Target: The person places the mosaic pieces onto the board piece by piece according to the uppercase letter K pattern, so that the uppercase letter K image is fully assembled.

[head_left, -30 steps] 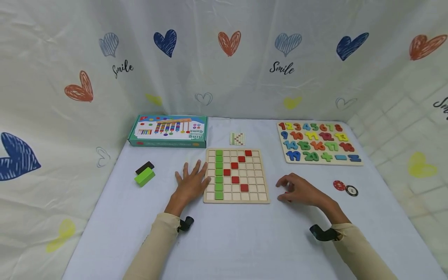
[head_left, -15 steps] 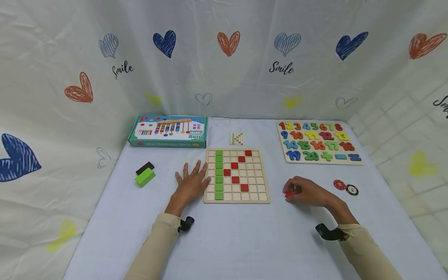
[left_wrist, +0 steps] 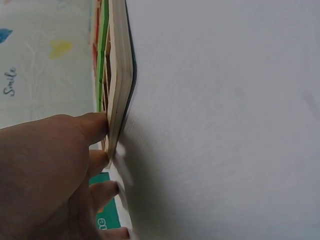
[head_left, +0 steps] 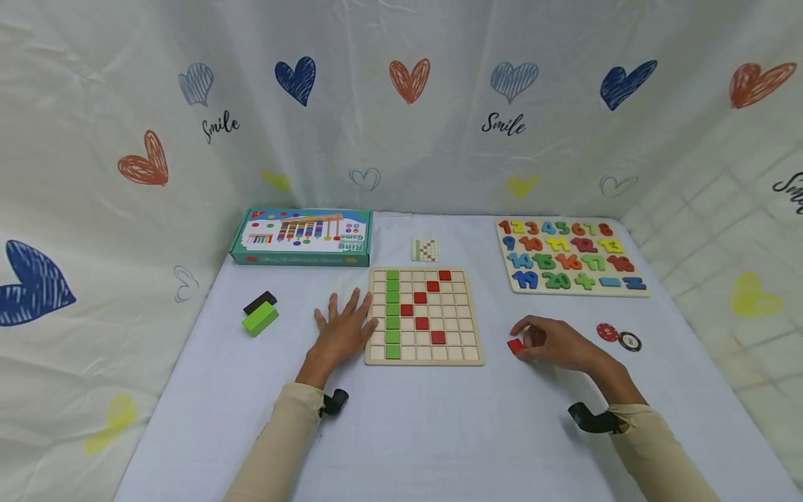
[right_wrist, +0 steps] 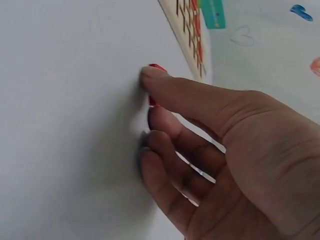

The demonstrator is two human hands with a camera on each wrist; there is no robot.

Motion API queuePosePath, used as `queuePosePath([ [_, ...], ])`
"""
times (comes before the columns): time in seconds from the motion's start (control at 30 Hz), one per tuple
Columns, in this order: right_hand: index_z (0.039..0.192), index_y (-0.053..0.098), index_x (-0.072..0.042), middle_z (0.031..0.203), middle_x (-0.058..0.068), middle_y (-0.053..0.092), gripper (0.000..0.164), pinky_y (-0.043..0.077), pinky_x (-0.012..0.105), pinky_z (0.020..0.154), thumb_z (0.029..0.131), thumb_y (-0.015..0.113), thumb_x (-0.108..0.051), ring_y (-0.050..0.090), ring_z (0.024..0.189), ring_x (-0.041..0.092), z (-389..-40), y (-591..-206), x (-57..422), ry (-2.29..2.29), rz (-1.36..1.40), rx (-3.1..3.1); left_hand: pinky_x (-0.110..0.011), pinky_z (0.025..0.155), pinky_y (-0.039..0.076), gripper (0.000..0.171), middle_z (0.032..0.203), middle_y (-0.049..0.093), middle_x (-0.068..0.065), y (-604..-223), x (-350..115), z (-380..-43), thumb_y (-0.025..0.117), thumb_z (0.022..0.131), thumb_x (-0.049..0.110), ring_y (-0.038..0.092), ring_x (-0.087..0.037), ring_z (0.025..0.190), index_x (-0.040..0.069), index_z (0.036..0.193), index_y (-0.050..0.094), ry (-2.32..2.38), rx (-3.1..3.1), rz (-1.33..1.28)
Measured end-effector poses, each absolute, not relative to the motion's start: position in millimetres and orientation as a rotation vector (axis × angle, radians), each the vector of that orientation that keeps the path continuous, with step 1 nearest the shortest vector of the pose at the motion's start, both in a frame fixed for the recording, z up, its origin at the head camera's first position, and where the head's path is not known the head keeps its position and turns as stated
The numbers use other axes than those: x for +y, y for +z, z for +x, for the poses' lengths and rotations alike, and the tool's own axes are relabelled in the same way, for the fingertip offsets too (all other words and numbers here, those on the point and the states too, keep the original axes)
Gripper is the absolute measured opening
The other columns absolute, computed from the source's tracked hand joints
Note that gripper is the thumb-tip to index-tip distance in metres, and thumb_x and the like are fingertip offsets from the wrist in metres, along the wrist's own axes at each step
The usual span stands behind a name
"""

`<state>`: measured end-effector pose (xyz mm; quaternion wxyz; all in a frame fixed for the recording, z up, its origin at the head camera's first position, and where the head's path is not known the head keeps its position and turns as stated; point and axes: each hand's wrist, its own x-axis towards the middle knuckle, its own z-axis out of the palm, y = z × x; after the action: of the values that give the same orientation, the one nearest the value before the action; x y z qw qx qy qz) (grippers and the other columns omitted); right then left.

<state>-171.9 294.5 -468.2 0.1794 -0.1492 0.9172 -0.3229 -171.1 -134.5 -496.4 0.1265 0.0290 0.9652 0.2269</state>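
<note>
A square wooden grid board [head_left: 451,361] lies mid-table, with a column of green tiles [head_left: 392,323] and slanting lines of red tiles [head_left: 422,323] in its cells. My left hand [head_left: 339,335] rests with spread fingers on the cloth, its thumb and index finger touching the board's left edge; the left wrist view shows this thumb [left_wrist: 95,127] against the wooden side. Right of the board, my right hand [head_left: 555,343] pinches a loose red tile [head_left: 515,346] low at the tabletop. In the right wrist view, the thumb covers most of that red tile [right_wrist: 153,101].
A pattern card [head_left: 425,249] lies behind the board. Back left is a green game box [head_left: 301,236], with green and black blocks [head_left: 260,318] before it. A number puzzle [head_left: 574,256] lies back right, and red and black chips [head_left: 607,332] lie beyond my right hand.
My right hand has shifted slightly rightward, and a red tile, hidden at first, now shows between its fingertips. The left hand stays in place at the board's edge.
</note>
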Motion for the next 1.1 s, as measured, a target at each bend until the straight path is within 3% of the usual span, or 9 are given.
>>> queuePosePath([
  [0.17, 0.112, 0.071, -0.009, 0.085, 0.001, 0.06, 0.028, 0.043, 0.025, 0.065, 0.092, 0.086, -0.022, 0.054, 0.082, 0.019, -174.7, -474.7, 295.0, -0.921, -0.397, 2.611, -0.082, 0.119, -0.005, 0.07, 0.179, 0.011, -0.01, -497.0, -135.4, -170.9, 0.051, 0.111, 0.046, -0.008, -0.052, 0.161, 0.022, 0.171, 0.025, 0.651, 2.811, 0.076],
  [0.53, 0.113, 0.067, -0.007, 0.087, 0.004, 0.057, 0.03, 0.043, 0.026, 0.065, 0.093, 0.084, -0.021, 0.053, 0.084, 0.02, -171.3, -480.8, 293.5, -0.976, -0.351, 2.58, -0.082, 0.119, -0.005, 0.07, 0.179, 0.011, -0.009, -500.8, -135.8, -171.5, 0.051, 0.111, 0.047, -0.008, -0.052, 0.161, 0.022, 0.171, 0.024, 0.641, 2.813, 0.082],
  [0.77, 0.11, 0.066, -0.008, 0.099, 0.005, 0.063, 0.028, 0.048, 0.026, 0.07, 0.092, 0.085, -0.018, 0.054, 0.089, 0.021, -170.8, -481.2, 291.7, -0.966, -0.399, 2.628, -0.082, 0.118, -0.005, 0.07, 0.179, 0.01, -0.009, -500.8, -134.8, -170.9, 0.051, 0.111, 0.046, -0.008, -0.052, 0.161, 0.022, 0.171, 0.023, 0.638, 2.799, 0.083],
  [1.1, 0.11, 0.069, -0.007, 0.096, 0.004, 0.07, 0.02, 0.054, 0.025, 0.072, 0.097, 0.079, -0.018, 0.063, 0.086, 0.021, -170.0, -470.2, 270.1, -1.169, -0.475, 2.568, -0.082, 0.119, -0.007, 0.07, 0.18, 0.009, -0.009, -499.1, -135.3, -172.6, 0.05, 0.112, 0.046, -0.01, -0.052, 0.161, 0.022, 0.171, 0.021, 0.651, 2.792, 0.08],
])
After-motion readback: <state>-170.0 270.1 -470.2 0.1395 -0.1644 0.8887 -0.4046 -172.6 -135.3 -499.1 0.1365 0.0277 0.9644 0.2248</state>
